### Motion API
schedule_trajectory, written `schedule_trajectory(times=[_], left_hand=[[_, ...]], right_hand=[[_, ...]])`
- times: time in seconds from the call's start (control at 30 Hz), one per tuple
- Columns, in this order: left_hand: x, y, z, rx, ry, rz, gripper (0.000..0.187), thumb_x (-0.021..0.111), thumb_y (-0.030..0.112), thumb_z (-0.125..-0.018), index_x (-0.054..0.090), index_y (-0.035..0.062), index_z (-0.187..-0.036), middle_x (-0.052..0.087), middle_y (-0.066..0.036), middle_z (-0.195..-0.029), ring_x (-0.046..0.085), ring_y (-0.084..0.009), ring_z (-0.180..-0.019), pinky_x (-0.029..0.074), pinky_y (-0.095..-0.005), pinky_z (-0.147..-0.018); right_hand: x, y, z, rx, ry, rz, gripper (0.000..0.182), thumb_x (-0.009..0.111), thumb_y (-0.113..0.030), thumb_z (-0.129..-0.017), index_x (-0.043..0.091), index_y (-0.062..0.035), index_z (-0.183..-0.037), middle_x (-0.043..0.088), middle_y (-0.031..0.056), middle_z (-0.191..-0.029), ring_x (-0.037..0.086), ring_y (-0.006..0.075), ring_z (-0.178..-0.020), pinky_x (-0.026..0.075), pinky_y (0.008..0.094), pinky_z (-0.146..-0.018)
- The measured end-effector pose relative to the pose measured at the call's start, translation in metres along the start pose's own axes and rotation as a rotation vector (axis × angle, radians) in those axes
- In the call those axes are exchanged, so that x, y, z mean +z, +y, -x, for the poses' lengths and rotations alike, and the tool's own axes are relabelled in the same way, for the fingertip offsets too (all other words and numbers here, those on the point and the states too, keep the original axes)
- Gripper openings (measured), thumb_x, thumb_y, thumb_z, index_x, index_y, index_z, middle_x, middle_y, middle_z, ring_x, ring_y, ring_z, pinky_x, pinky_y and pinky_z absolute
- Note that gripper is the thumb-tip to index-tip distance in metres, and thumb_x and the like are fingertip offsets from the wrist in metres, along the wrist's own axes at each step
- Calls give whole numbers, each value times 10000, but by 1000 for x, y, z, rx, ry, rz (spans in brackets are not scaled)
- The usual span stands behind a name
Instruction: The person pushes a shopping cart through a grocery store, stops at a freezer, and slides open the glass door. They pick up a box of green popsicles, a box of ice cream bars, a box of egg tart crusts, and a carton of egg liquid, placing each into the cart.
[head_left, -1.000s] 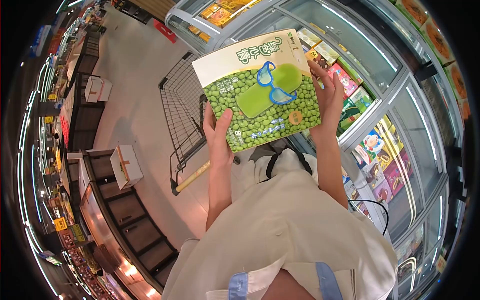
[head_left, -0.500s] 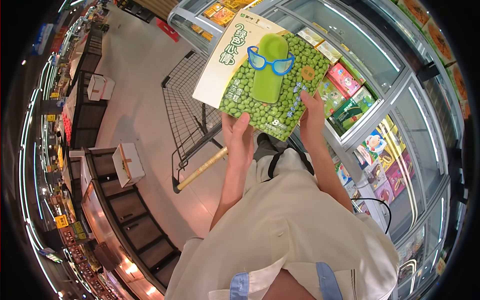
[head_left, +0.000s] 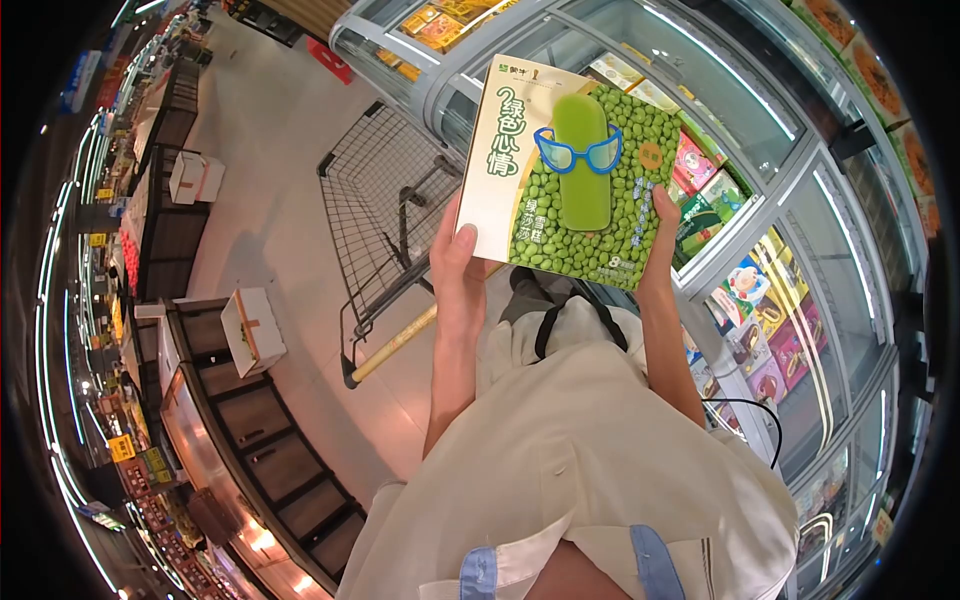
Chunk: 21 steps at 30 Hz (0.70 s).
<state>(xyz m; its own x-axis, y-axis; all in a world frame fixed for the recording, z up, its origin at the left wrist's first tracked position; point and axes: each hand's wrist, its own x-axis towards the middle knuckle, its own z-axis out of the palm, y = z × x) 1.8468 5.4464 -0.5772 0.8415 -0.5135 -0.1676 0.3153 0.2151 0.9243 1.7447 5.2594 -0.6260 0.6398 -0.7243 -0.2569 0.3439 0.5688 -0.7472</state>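
A green and cream box [head_left: 570, 170] is held up in front of my body, its front face toward me. The picture on it shows a green ice bar with blue glasses over green peas. My left hand [head_left: 459, 262] grips the box at its lower left corner, thumb on the front. At the lower right edge, my right hand [head_left: 657, 240] holds it with the thumb on the front face. The other fingers of both hands are mostly hidden behind the box.
A wire shopping cart [head_left: 375, 190] with a yellow handle [head_left: 398, 345] stands at the left of the box. Glass-topped freezers [head_left: 800, 190] with colourful boxes run along the right. A wooden counter [head_left: 270, 420] and white boxes [head_left: 254, 330] are at the left.
The box has moved right and slightly down and is turned more upright. My left hand has shifted up along its left side; my right hand has moved right with the box.
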Motion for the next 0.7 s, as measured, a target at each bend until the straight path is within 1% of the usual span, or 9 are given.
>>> schedule_trajectory(times=[0.1,0.13,0.2,0.23,0.37,0.47,0.57,0.67,0.7], left_hand=[[3,-3,6,20,49,-61,826,704,523,-858,464,7,-1456,585,-91,-1351,587,-192,-1236,466,-359,-1049],[8,-8,6,28,51,-79,842,713,515,-846,456,7,-1466,581,-96,-1357,585,-195,-1241,462,-364,-1057],[7,-17,7,14,-25,-101,838,752,477,-794,471,23,-1440,566,-106,-1362,576,-221,-1254,459,-390,-1065],[8,-20,9,1,-49,-102,818,762,454,-790,467,32,-1425,562,-105,-1350,564,-232,-1264,458,-397,-1063],[6,-22,7,-75,-127,-192,821,794,363,-778,427,57,-1446,552,-128,-1390,535,-239,-1288,424,-393,-1089],[13,-21,3,-110,-208,-170,705,769,169,-850,398,43,-1435,584,-195,-1391,515,-261,-1322,326,-390,-1149],[28,-18,-3,-185,-194,-225,627,721,77,-895,406,32,-1435,611,-168,-1360,547,-228,-1278,377,-371,-1108],[36,-22,-9,-136,-257,-379,539,685,114,-934,472,11,-1418,674,-112,-1222,618,-170,-1139,455,-309,-1007],[39,-22,-11,-132,-294,-390,521,687,111,-937,488,7,-1406,673,-109,-1221,620,-168,-1129,457,-306,-1000]], right_hand=[[-14,4,2,72,-61,-59,551,560,-472,-997,546,-36,-1334,681,85,-1141,696,167,-912,581,316,-810],[-18,3,4,99,-45,-64,576,546,-522,-1010,558,-48,-1337,678,83,-1176,686,163,-963,573,329,-833],[-34,7,4,116,59,21,592,547,-530,-1010,552,-50,-1356,674,80,-1196,668,149,-1025,558,331,-871],[-37,5,6,98,35,12,617,552,-545,-1005,551,-43,-1364,663,73,-1217,654,138,-1041,543,324,-894],[-63,12,3,76,-34,-51,558,504,-473,-1052,544,-16,-1371,640,71,-1270,640,134,-1067,524,311,-927],[-77,10,9,19,-27,-25,529,463,-419,-1081,528,4,-1390,630,76,-1294,619,129,-1107,501,301,-966],[-85,10,14,11,21,-13,557,443,-395,-1094,498,44,-1432,595,104,-1363,553,147,-1222,421,311,-1075],[-113,24,5,-20,66,103,611,448,-409,-1093,462,75,-1465,549,134,-1446,501,184,-1319,347,321,-1152],[-120,25,3,-21,80,154,630,449,-418,-1093,448,83,-1475,532,143,-1471,481,196,-1349,320,321,-1172]])
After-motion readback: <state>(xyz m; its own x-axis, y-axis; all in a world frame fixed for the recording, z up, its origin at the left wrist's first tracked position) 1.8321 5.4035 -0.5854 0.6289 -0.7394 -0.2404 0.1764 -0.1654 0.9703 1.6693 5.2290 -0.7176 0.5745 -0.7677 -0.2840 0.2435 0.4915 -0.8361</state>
